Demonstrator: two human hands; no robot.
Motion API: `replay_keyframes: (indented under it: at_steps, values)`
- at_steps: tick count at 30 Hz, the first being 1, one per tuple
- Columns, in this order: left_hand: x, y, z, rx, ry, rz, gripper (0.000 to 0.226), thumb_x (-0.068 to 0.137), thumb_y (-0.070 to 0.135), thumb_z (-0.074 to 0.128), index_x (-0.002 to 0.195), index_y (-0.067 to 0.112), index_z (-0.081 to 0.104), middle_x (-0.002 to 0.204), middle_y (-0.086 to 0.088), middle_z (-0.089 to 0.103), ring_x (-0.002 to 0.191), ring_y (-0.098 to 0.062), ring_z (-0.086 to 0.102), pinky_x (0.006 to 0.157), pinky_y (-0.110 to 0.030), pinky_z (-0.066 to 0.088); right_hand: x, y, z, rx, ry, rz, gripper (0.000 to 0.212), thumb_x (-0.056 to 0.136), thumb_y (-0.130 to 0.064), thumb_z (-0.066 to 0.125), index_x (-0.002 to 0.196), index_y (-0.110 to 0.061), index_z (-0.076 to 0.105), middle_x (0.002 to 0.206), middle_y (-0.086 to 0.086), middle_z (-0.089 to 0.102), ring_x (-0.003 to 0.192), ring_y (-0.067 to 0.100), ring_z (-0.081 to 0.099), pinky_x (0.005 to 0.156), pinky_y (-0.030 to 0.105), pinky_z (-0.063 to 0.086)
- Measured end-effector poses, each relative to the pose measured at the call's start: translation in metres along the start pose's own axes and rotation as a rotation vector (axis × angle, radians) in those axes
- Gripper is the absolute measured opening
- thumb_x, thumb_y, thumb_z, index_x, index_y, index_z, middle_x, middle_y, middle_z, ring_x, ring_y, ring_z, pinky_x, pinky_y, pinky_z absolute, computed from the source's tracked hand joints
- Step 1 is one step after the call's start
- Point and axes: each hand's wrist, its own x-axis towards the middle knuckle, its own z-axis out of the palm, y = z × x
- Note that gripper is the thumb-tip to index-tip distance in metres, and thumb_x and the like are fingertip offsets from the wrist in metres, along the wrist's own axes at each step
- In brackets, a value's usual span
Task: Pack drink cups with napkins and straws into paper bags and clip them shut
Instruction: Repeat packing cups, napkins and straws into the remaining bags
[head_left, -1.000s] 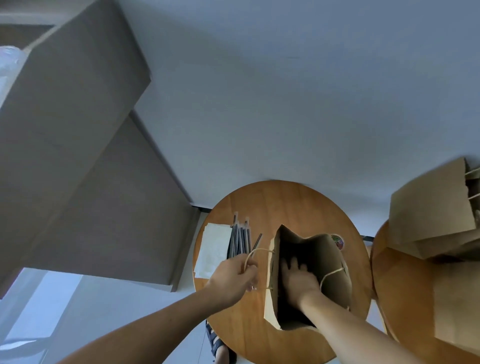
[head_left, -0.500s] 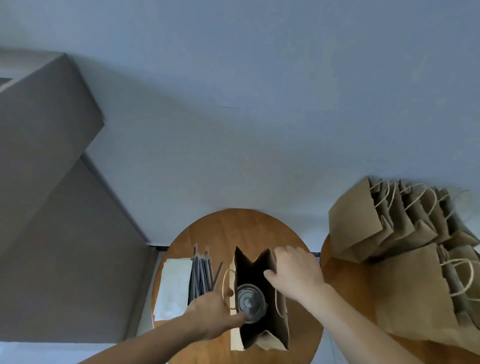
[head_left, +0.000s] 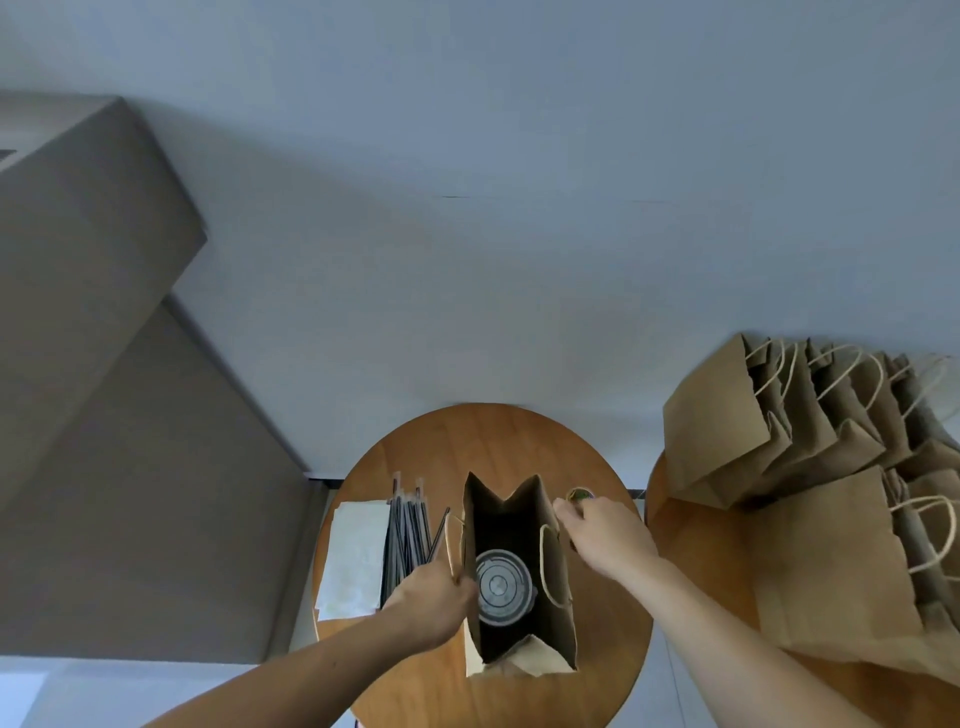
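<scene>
An open brown paper bag (head_left: 558, 597) stands upright on the round wooden table (head_left: 488, 447). A clear-lidded drink cup (head_left: 501, 592) sits at the bottom of it. My left hand (head_left: 428, 603) grips the bag's left rim and handle. At the right rim my right hand (head_left: 605, 532) pinches the bag's edge, close to a small round item (head_left: 579, 493) on the table that is partly hidden. A bundle of dark wrapped straws (head_left: 405, 535) and a stack of white napkins (head_left: 353, 556) lie left of the bag.
A second wooden table (head_left: 701, 561) at the right carries several brown handled paper bags (head_left: 769, 431), some standing, one lying flat (head_left: 831, 566). A grey wall and a brown panel (head_left: 130, 441) are behind and to the left. Floor shows at the lower left.
My right hand came out of the bag and moved to its right rim. My left hand shifted along the left rim. The view swung right, bringing the stacked bags into sight.
</scene>
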Motion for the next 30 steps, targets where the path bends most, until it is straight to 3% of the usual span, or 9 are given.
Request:
replay_keyframes:
  at_steps: [3,9,12,15,19,22,24,27,30]
  values:
    - [-0.004,0.000,0.004,-0.001,0.007,-0.012,0.032,0.099,0.039,0.040,0.093,0.017,0.062,0.088,-0.007,0.069,0.078,-0.019,0.071,0.079,-0.041,0.061,0.000,-0.005,0.001,-0.043,-0.028,0.001,0.052,0.096,-0.063,0.036,0.070,-0.022,0.054,0.058,-0.005,0.054,0.050,0.009,0.053,0.045,0.023,0.034]
    - [-0.012,0.003,0.005,-0.004,0.079,-0.005,0.035,0.101,0.039,0.038,0.088,0.018,0.063,0.083,-0.007,0.070,0.074,-0.019,0.071,0.073,-0.039,0.061,0.009,-0.006,-0.001,-0.158,0.052,-0.018,0.035,0.100,-0.029,0.048,0.066,-0.023,0.053,0.064,-0.005,0.053,0.057,0.009,0.055,0.047,0.020,0.035]
    - [-0.014,0.004,0.003,0.000,0.125,-0.003,0.034,0.103,0.039,0.039,0.085,0.021,0.062,0.079,-0.003,0.068,0.071,-0.015,0.069,0.068,-0.031,0.061,0.009,-0.003,0.001,-0.165,0.066,-0.026,0.033,0.102,-0.027,0.046,0.072,-0.024,0.058,0.069,-0.004,0.058,0.062,0.009,0.059,0.051,0.019,0.042]
    - [-0.016,0.000,0.005,-0.037,0.116,-0.019,0.031,0.102,0.039,0.040,0.086,0.024,0.062,0.081,-0.002,0.068,0.071,-0.014,0.070,0.067,-0.029,0.062,0.009,-0.002,0.004,-0.169,0.089,-0.047,0.034,0.102,-0.029,0.046,0.069,-0.027,0.053,0.069,-0.006,0.056,0.062,0.008,0.057,0.049,0.017,0.035]
    - [-0.018,-0.007,0.006,-0.049,0.051,-0.031,0.030,0.099,0.046,0.043,0.083,0.027,0.060,0.078,-0.001,0.067,0.069,-0.013,0.069,0.051,-0.018,0.052,0.008,0.000,0.007,-0.156,0.092,-0.065,0.033,0.101,-0.033,0.047,0.069,-0.028,0.053,0.068,-0.007,0.057,0.060,0.008,0.058,0.047,0.016,0.034]
    - [-0.016,-0.011,-0.001,-0.016,-0.043,0.016,0.030,0.091,0.055,0.049,0.086,0.027,0.061,0.088,-0.005,0.069,0.077,-0.016,0.069,0.065,-0.027,0.055,0.009,0.001,0.008,-0.119,0.059,-0.076,0.039,0.102,-0.042,0.043,0.068,-0.025,0.054,0.064,-0.005,0.055,0.057,0.008,0.057,0.046,0.018,0.032]
    - [-0.017,-0.012,-0.010,0.014,-0.138,0.087,0.040,0.083,0.060,0.056,0.103,0.026,0.062,0.099,-0.003,0.070,0.087,-0.014,0.068,0.079,-0.030,0.057,0.010,-0.001,0.005,-0.097,0.057,-0.079,0.043,0.101,-0.049,0.039,0.069,-0.023,0.053,0.064,-0.005,0.054,0.058,0.008,0.056,0.048,0.020,0.033]
    - [-0.017,-0.009,-0.026,0.120,-0.237,0.137,0.064,0.076,0.059,0.062,0.127,0.021,0.054,0.117,0.000,0.067,0.101,-0.016,0.066,0.091,-0.037,0.056,0.012,-0.015,-0.010,-0.057,0.131,-0.099,0.044,0.099,-0.057,0.033,0.088,-0.024,0.061,0.085,-0.008,0.066,0.074,0.007,0.061,0.057,0.021,0.043]
    - [-0.016,-0.013,-0.045,0.198,-0.209,0.147,0.057,0.082,0.044,0.067,0.132,0.023,0.048,0.122,0.004,0.061,0.105,-0.015,0.063,0.089,-0.033,0.055,0.014,-0.046,-0.027,0.007,0.209,-0.183,0.048,0.099,-0.054,0.038,0.128,-0.023,0.059,0.125,-0.006,0.064,0.111,0.014,0.061,0.082,0.025,0.047]
